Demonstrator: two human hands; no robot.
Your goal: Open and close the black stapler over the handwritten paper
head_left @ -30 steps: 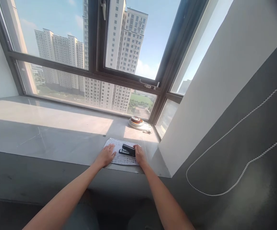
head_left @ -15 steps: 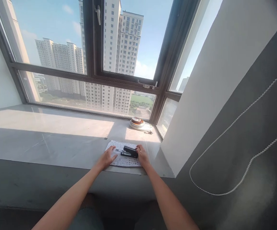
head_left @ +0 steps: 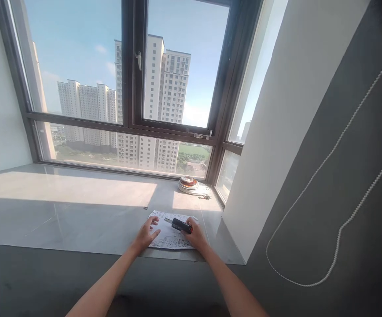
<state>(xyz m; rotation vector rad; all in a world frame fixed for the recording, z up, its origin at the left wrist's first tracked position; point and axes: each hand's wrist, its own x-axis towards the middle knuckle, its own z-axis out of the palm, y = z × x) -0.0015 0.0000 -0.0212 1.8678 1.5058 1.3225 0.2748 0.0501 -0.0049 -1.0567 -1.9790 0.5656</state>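
Observation:
A printed sheet of paper lies on the grey window sill near its front edge. My right hand grips the rear end of a black stapler and holds it over the paper's far right part. My left hand rests on the sheet's left side, fingers spread and slightly curled, nothing in it.
A stack of round plates with a small dark item beside it sits in the sill's far right corner by the window frame. A white wall rises on the right, with a bead chain hanging against the grey wall.
The camera has tilted up, so the hands sit lower in view. My right hand has lifted and turned the stapler on the paper; my left hand's fingers have curled a little.

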